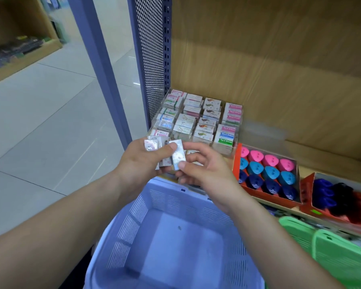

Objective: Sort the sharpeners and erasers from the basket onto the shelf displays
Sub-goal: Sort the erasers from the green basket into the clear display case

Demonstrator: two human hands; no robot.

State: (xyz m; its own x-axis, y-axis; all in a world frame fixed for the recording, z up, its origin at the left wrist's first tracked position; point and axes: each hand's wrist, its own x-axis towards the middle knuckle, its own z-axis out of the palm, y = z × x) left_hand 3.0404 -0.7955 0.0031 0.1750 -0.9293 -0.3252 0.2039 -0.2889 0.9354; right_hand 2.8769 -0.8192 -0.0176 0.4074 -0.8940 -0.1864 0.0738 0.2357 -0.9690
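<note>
A small stack of wrapped erasers (157, 145) is held in the left hand (142, 163), fingers curled under, thumb pressed across the top. One wrapped eraser (178, 155) is pinched by the right hand (204, 170) between thumb and fingertips, stood on edge, touching the left thumb. Both hands are held together above the far rim of the blue basket (171, 236), whose visible floor below the wrists is seen bare. Just beyond the hands a clear eraser display (196, 119) is seen on the shelf (329, 157), filled with rows of boxed erasers; its front row is partly hidden by the fingers. To the right of the right hand, a red tray of sharpeners (267, 172) is set, with pink, light blue and dark blue pieces in rows. Further right, a second red tray (342, 197) of dark blue, black and red pieces is seen, blurred. Below the right forearm, green baskets (329, 251) are seen at the edge.
</note>
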